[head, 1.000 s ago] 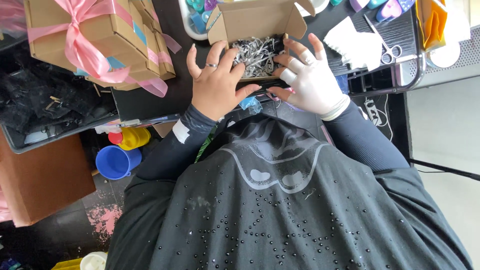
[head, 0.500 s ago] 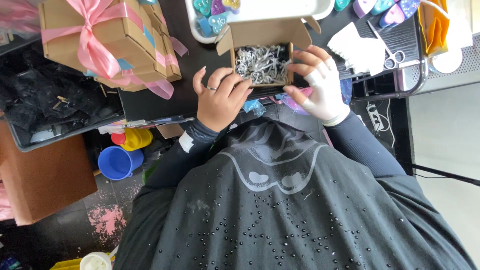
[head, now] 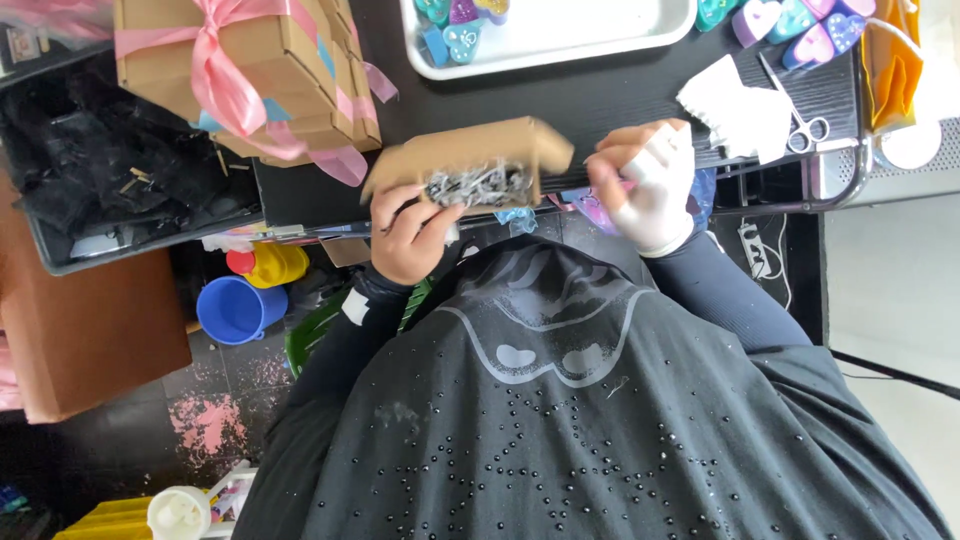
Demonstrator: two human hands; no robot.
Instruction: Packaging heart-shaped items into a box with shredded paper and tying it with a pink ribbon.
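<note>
My bare left hand [head: 408, 232] grips a small open cardboard box [head: 470, 160] from below at the near edge of the black table [head: 600, 95]. The box is tipped towards me and holds grey shredded filling [head: 480, 185]. My right hand [head: 648, 185], in a white glove, is just right of the box with its fingers curled. Something thin and pink shows between those fingers, but I cannot tell if it is gripped. A purple heart-shaped piece [head: 597, 210] lies just below that hand.
A white tray [head: 600, 35] with heart-shaped pieces sits at the far side. Cardboard boxes tied with pink ribbon [head: 240, 75] stand far left. Scissors [head: 800, 122] and white paper [head: 735, 105] lie to the right. A blue bucket [head: 235, 308] stands below the table.
The box has been lifted off the table and tipped towards me, with my left hand now under it. My right hand has come off the box to its right.
</note>
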